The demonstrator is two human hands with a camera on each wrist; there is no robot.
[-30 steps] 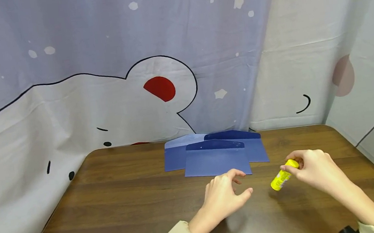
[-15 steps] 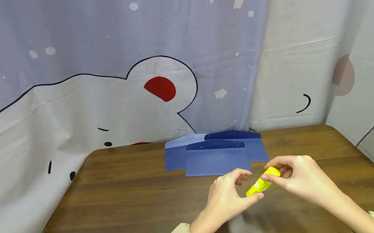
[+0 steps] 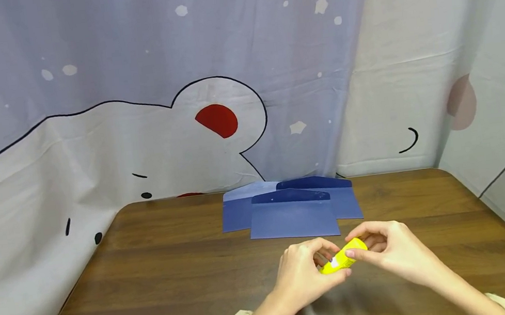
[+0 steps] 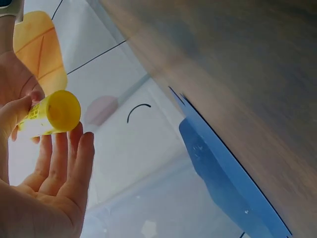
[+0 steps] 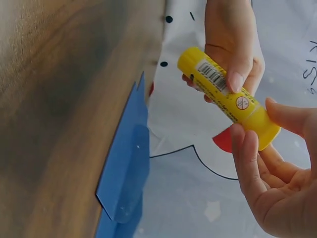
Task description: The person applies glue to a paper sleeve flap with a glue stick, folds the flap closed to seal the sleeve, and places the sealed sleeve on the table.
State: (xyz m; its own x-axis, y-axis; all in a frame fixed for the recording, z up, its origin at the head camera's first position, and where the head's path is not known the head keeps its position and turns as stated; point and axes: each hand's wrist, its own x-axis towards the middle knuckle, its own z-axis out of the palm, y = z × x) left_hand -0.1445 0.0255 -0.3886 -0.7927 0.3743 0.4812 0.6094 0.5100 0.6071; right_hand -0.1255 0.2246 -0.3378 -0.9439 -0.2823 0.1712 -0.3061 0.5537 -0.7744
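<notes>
A yellow glue stick (image 3: 341,258) is held tilted between both hands above the table. My left hand (image 3: 298,278) holds its lower end; in the right wrist view the left thumb lies along the body beside the barcode, fingers behind. With thumb and fingertips, my right hand (image 3: 403,253) pinches the other end, the cap side. The right wrist view shows the glue stick (image 5: 220,87) nearly whole, and a seam runs near the right fingertips. One round yellow end of the glue stick (image 4: 63,111) faces the left wrist camera.
Three blue envelopes, among them the front envelope (image 3: 293,220), overlap at the table's back edge with flaps raised. The brown wooden table (image 3: 164,282) reaches a printed curtain (image 3: 138,139) behind it; more curtain hangs along both sides.
My right hand has brought the glue stick leftward to my left hand. The left hand, earlier apart with thumb and fingers spread, has closed around the stick's lower end. The envelopes have stayed put.
</notes>
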